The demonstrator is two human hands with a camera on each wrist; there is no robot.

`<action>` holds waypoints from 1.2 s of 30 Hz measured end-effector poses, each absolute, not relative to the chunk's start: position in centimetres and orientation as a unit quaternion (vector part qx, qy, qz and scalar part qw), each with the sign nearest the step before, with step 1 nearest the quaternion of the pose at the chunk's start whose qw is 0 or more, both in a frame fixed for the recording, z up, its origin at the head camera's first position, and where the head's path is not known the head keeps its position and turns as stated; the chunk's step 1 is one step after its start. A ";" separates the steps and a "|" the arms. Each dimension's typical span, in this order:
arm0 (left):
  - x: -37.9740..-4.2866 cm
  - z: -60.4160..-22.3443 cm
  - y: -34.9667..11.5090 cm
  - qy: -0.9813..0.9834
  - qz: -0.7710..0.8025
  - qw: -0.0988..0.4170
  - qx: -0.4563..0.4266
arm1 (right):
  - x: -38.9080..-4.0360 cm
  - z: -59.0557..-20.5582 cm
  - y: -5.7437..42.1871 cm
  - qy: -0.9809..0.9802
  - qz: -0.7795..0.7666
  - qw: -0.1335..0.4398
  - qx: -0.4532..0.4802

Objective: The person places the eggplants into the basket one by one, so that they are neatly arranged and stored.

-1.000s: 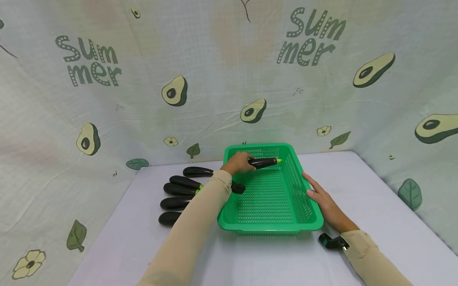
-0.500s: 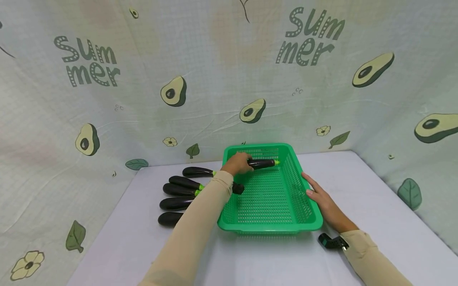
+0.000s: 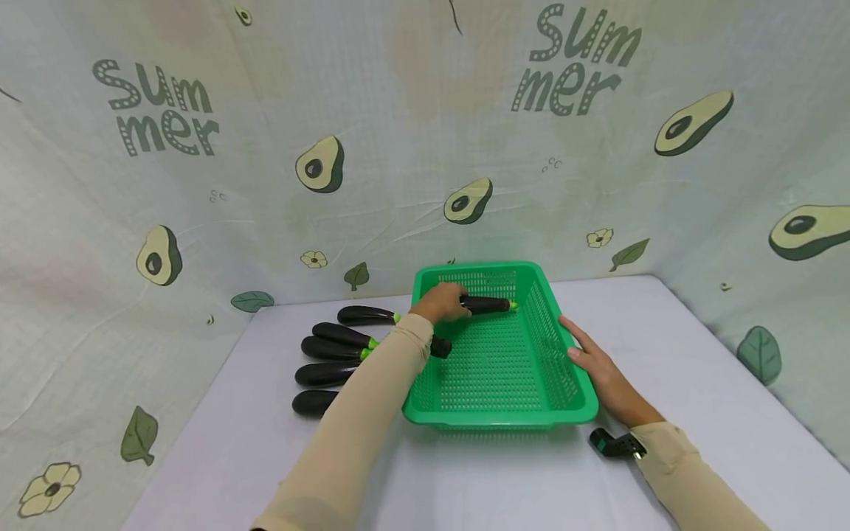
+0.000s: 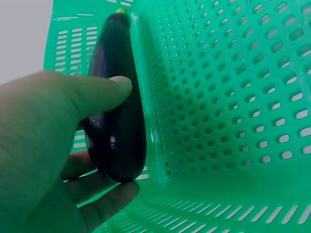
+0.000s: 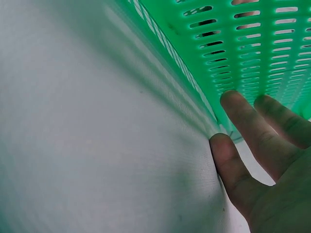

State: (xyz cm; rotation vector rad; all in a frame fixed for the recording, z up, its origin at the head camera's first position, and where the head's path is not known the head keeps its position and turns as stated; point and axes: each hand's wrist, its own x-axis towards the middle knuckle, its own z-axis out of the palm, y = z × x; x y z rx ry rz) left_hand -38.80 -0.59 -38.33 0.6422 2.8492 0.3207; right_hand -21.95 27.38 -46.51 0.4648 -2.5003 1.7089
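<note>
My left hand reaches into the far left part of a green perforated plastic basket and holds a dark purple eggplant. The left wrist view shows my thumb across this eggplant and my fingers beneath its rounded end, close along the basket wall. Its green stem end points right in the head view. My right hand is at the basket's right side. In the right wrist view, its fingers lie nearly straight against the outer wall.
Several more eggplants lie in a loose column on the white table left of the basket, partly covered by my left sleeve. A printed cloth hangs behind the table. A small black camera sits on my right wrist.
The held eggplant has come down slightly in the basket and shifted a little left with my left hand. My right hand stays at the basket's side.
</note>
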 end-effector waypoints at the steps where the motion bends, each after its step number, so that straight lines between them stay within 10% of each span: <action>1: -38.8 -38.3 -0.6 0.965 0.107 0.102 0.217 | -22.0 -46.5 27.4 -0.816 0.557 0.038 0.151; 36: -39.2 -38.3 -0.6 0.961 0.109 0.112 0.229 | -21.8 -46.1 27.1 -0.815 0.561 0.030 0.143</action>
